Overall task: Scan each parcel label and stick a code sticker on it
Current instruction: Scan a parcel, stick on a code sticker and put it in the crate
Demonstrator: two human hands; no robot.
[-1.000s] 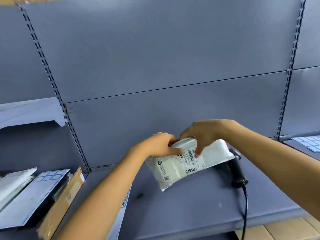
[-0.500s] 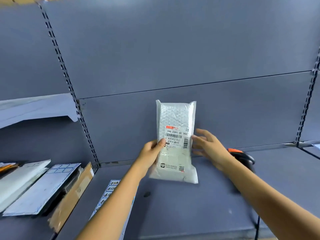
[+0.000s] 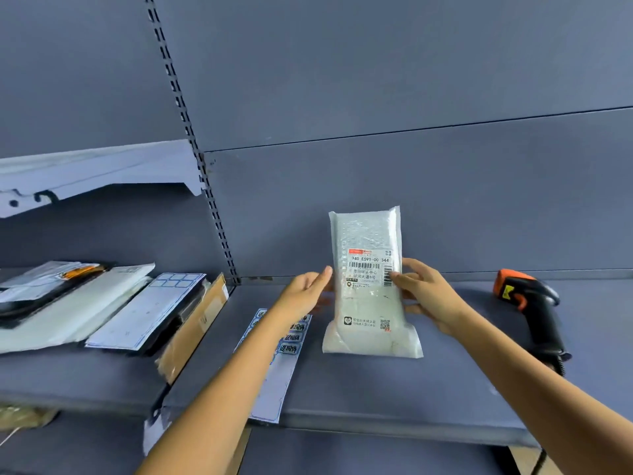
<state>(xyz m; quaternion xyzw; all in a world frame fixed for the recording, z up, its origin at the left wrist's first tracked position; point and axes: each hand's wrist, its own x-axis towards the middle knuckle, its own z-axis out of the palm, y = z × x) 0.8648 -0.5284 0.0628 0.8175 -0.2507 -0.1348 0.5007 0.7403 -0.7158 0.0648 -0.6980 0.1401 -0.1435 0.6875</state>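
1. Parcel (image 3: 371, 303), a white bubble mailer, is standing upright on the grey shelf (image 3: 376, 389), its label (image 3: 368, 269) facing the camera.
2. Left hand (image 3: 308, 293) is gripping the parcel's edge at 9 o'clock, thumb on the front.
3. Right hand (image 3: 430, 296) is gripping the edge at 3 o'clock, thumb touching the label's side barcode.
4. Sticker sheet (image 3: 289, 341) is lying at 8 o'clock of the parcel, partly under the left forearm.
5. Scanner (image 3: 534, 313), black and orange, is lying at 3 o'clock, well apart from the right hand.
6. Packets (image 3: 102, 310) are lying stacked at 9 o'clock.
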